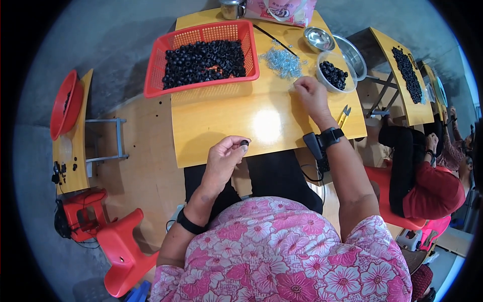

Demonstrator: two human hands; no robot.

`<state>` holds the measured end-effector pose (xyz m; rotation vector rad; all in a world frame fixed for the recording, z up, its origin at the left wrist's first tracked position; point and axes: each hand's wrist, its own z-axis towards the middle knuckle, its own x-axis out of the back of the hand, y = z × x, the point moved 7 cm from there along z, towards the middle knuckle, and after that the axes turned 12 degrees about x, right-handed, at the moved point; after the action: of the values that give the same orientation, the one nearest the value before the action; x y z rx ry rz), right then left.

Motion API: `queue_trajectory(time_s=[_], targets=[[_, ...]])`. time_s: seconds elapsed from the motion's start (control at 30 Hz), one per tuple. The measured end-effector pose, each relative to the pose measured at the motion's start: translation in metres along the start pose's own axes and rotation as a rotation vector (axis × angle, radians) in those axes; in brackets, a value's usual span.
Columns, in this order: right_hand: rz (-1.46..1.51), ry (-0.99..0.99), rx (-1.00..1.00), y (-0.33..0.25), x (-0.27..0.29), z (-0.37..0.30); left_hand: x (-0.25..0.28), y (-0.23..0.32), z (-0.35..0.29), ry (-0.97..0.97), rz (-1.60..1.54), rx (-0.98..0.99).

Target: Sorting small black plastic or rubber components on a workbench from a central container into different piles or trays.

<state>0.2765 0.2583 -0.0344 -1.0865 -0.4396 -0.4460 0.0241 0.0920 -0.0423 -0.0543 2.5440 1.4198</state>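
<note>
My left hand (222,162) is raised just over the near edge of the yellow table (216,146). Its thumb and fingers pinch a small black ring-shaped part (244,143). Farther out, my right hand (313,98) hovers over or rests on the tabletop, fingertips pinched together; whatever they hold is too small to make out. Just beyond those fingertips lies a loose pile of tiny clear bluish pieces (283,62). Beside the right hand is a clear plastic bowl (352,84) of black parts (333,75). A red basket (201,86) holds many black ring parts (204,58).
Yellow-handled thread snips (344,117) lie right of my right wrist. A black stick (274,39), metal bowls (319,39), a metal mug (232,9) and a pink bag (289,11) sit farther back. Red stools (121,251) stand left; a person in red (432,189) sits right.
</note>
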Motion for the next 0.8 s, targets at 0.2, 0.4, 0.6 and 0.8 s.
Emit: queue_trajectory(time_s=[0.2,0.4,0.6,0.8], targets=[[0.05,-0.043,-0.035,-0.012,-0.003,-0.004,-0.003,0.004,0.001,-0.009,0.044,0.003],[-0.009,-0.092,0.005,-0.026,-0.014,-0.004,-0.003,0.003,-0.002,-0.001,0.037,0.004],[-0.112,-0.129,0.057,-0.018,-0.012,-0.016,-0.005,0.007,0.001,0.003,0.036,-0.005],[-0.127,-0.13,0.029,-0.028,-0.012,-0.02,-0.013,0.017,0.022,-0.021,0.132,-0.112]])
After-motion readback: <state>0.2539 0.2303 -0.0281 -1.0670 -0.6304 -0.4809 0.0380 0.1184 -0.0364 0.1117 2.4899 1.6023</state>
